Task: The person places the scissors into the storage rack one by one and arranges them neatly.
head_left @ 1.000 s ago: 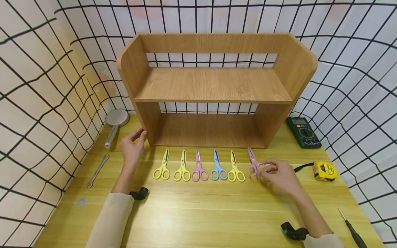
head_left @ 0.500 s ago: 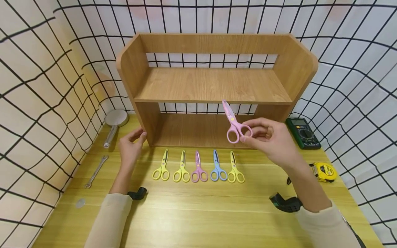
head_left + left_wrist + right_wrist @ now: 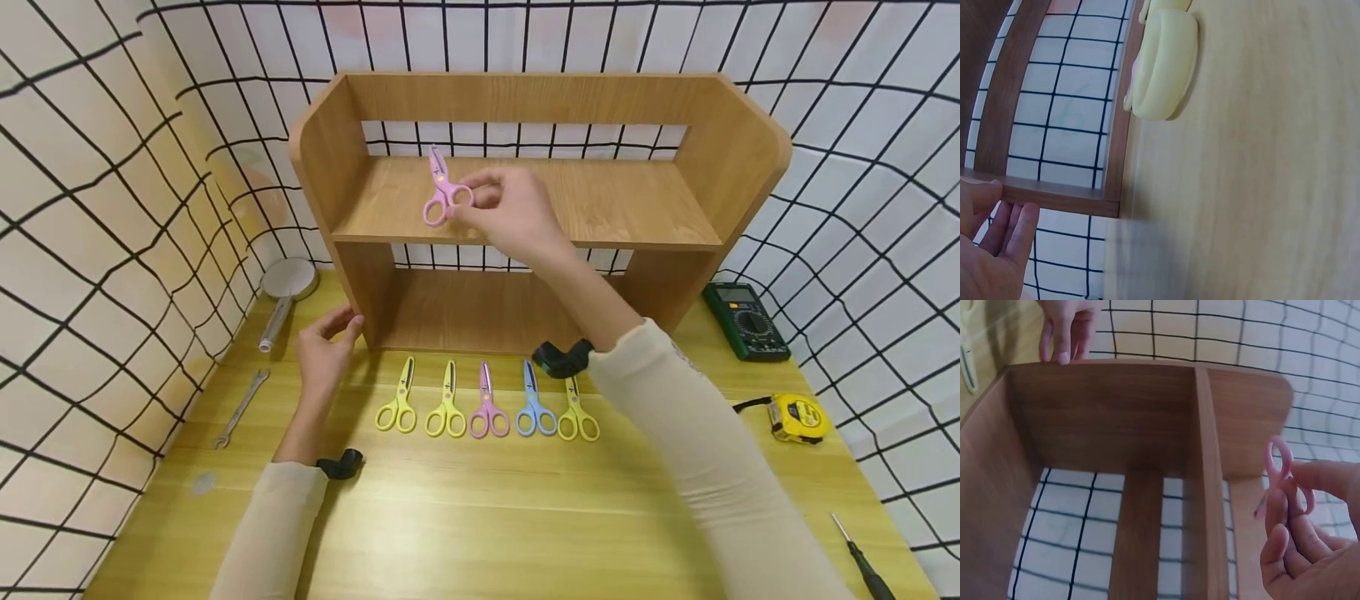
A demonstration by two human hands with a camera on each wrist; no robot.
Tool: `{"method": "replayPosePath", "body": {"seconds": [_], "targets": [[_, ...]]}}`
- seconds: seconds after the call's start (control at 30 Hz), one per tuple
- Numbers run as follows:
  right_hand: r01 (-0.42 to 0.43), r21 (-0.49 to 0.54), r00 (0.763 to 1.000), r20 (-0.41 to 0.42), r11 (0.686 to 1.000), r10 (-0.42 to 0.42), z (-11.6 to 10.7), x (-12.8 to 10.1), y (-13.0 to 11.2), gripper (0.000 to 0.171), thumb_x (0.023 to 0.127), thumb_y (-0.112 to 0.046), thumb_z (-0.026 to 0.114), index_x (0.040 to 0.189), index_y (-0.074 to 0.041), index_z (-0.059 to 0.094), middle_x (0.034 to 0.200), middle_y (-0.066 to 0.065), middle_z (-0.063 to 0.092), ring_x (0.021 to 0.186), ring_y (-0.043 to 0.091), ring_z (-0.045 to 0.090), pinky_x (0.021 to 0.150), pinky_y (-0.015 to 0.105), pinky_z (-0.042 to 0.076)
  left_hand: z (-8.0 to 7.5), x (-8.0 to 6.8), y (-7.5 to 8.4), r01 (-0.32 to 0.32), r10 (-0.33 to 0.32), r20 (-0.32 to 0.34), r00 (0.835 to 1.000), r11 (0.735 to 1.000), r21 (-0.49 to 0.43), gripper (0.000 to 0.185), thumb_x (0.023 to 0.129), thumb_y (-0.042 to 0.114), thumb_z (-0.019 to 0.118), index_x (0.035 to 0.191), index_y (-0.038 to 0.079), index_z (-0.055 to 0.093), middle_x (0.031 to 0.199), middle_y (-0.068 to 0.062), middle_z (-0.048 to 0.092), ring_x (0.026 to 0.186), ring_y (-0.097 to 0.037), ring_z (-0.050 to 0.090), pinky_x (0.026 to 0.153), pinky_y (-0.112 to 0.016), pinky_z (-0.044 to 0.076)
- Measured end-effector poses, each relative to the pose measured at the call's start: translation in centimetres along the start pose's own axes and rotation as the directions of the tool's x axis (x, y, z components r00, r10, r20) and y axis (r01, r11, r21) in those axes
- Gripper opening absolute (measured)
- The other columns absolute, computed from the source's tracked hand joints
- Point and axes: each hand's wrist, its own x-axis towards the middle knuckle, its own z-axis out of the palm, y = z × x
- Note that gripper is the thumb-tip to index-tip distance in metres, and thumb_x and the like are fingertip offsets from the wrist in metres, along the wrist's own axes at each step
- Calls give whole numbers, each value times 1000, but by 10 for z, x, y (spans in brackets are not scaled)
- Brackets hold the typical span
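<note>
While L hand [image 3: 324, 346] touches shelf [image 3: 525, 204], R hand [image 3: 510, 208] pinches pink scissors [image 3: 442, 193].

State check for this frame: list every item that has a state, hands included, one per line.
pink scissors: blades closed, held above the upper shelf
right hand: pinching the pink scissors by a handle loop
left hand: fingers relaxed, touching the shelf unit's left side
shelf unit: upright, both shelves bare
five scissors: closed, lying in a row on the table
tape measure: closed up

Head looks down; both wrist cameras closely share the shelf [image 3: 525, 200].
</note>
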Motion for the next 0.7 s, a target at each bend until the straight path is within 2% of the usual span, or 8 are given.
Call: {"method": "replayPosePath", "body": {"seconds": [0.17,0.27,0.37,0.53,0.7], "targets": [[-68,44,998,10,997,68,35,34,-12,36,90,-17,82,122,-6,70,100,5,79,84,18,73,63,22,55,0,0,0,4,-4,0,1000,1000,3,29,95,22,77,121,10,77,114,-10,79,103,-18,74,88,-24,56],[-109,98,994,13,989,108,51,45,-13,36,90,-15,81,122,-3,69,100,8,77,82,17,73,66,22,59,0,1,-1,0,0,-4,1000,1000,3,29,95,22,77,121,9,77,113,-11,79,105,-24,74,85,-21,55],[-130,94,991,-3,987,131,60,51,-11,34,91,-15,81,121,-2,70,100,8,78,80,14,71,66,21,59,2,1,-1,-10,11,-5,1000,1000,10,29,95,21,77,120,8,77,113,-11,79,105,-26,75,81,-17,54],[-80,-39,997,-13,996,80,70,55,-4,31,92,-22,79,115,-4,73,96,5,75,77,9,63,61,18,50,4,2,-1,-23,23,-13,1000,1000,17,28,94,21,78,119,7,77,111,-12,79,103,-26,75,76,-16,53],[11,-212,999,32,977,-4,75,56,1,27,90,-29,80,106,-8,77,82,0,64,70,9,52,54,20,38,1,0,-1,-8,8,-17,1000,1000,14,28,94,21,78,119,7,77,112,-12,79,104,-26,75,76,-14,51]]}}
